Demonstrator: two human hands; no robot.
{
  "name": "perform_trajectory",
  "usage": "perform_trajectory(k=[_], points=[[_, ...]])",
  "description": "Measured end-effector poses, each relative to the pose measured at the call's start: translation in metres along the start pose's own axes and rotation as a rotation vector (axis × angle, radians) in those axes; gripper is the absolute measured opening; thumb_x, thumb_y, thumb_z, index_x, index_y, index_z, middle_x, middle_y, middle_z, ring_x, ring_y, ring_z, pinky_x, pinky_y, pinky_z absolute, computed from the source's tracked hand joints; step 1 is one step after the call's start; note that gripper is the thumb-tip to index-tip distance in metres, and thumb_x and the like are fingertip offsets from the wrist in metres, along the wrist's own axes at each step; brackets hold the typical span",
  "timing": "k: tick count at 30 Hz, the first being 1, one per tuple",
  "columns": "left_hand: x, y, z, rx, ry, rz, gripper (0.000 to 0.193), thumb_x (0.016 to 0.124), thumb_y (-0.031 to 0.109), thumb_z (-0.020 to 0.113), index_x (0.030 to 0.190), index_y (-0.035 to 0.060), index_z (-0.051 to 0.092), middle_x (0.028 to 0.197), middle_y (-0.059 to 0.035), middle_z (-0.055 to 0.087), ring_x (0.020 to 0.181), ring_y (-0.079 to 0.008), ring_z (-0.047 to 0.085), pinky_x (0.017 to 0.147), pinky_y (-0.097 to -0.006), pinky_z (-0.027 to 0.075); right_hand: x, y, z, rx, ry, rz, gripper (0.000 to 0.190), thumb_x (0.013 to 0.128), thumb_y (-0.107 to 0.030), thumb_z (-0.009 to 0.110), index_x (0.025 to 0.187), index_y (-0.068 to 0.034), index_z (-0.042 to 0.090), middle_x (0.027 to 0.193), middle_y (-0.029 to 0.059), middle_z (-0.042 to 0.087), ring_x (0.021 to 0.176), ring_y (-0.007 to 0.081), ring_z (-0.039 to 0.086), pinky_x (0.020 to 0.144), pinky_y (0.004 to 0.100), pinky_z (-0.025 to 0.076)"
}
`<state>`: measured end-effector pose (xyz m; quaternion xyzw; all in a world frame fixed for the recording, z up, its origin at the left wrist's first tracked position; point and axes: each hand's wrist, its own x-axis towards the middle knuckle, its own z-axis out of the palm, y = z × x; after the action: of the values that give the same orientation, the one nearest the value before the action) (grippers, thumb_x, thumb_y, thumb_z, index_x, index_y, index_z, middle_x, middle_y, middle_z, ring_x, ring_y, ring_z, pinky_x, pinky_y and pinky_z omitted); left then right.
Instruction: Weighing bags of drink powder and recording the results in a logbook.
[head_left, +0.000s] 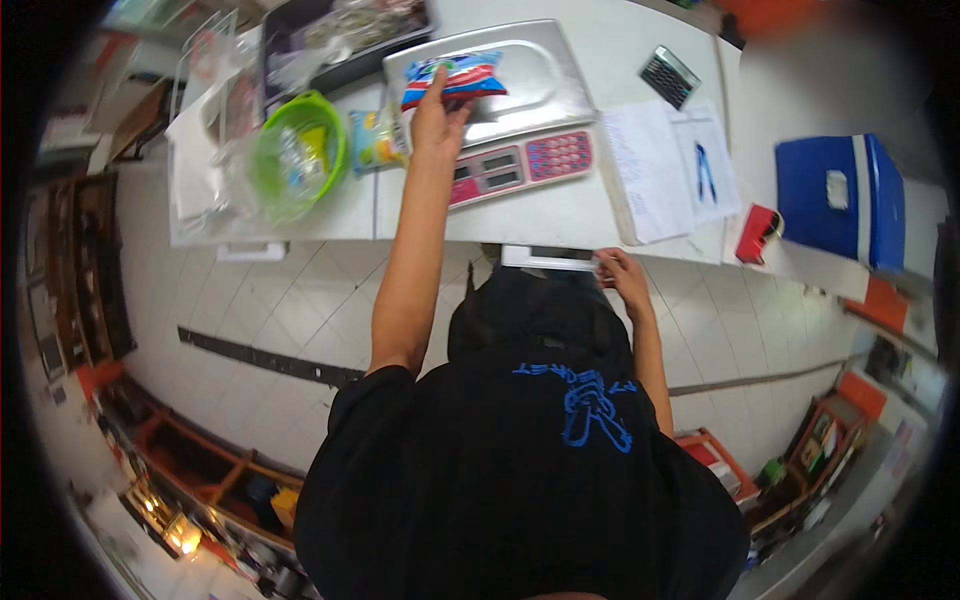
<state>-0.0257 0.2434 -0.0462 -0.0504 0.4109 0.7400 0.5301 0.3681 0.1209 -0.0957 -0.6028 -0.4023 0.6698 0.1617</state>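
Note:
My left hand holds a blue, white and red plastic packet over the steel pan of a countertop weighing scale. The scale's pink keypad and display panel faces me, partly covered by my left arm. Beside that hand lies a second packet, light blue and yellow. At the counter's front edge, my right hand has its fingers curled at the right end of a white handle. Whether they grip it is unclear.
A green basket with plastic bags stands left on the white counter, near a dark tray of packed goods. To the right are a calculator, papers, pens, a red tape dispenser and a blue cooler box.

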Motion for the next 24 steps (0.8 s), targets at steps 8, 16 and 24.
perform_trajectory(k=[8,16,24], points=[[0.007,-0.024,0.035,-0.029,0.171,0.047,0.041,0.096,0.020,0.066,0.124,-0.0047,0.050,0.115,-0.0185,0.059,0.103,-0.0311,0.063,0.085,-0.0427,0.064,-0.002,0.000,-0.014,-0.008,0.028,0.034,0.026,0.094,-0.029,0.067,0.104,-0.005,0.067,0.068,-0.0012,0.056,0.058,0.0077,0.052,0.053,0.0240,0.043],[-0.082,-0.011,0.021,0.183,-0.025,0.000,0.042,0.100,0.019,0.052,0.131,-0.0072,0.042,0.123,-0.0244,0.058,0.098,-0.0383,0.067,0.082,-0.0477,0.063,0.002,-0.003,-0.045,-0.139,-0.048,0.096,0.023,0.095,-0.027,0.063,0.098,-0.005,0.070,0.065,0.0005,0.058,0.051,0.0077,0.050,0.045,0.0246,0.039],[-0.200,-0.123,-0.030,0.965,-0.282,-0.350,0.027,0.097,0.023,0.049,0.093,0.0047,0.068,0.087,-0.0075,0.071,0.082,-0.0181,0.069,0.070,-0.0348,0.056,0.086,-0.025,-0.188,-0.366,0.449,-0.304,0.023,0.092,-0.020,0.057,0.105,-0.007,0.071,0.066,0.0046,0.064,0.061,0.0122,0.060,0.054,0.0276,0.048]])
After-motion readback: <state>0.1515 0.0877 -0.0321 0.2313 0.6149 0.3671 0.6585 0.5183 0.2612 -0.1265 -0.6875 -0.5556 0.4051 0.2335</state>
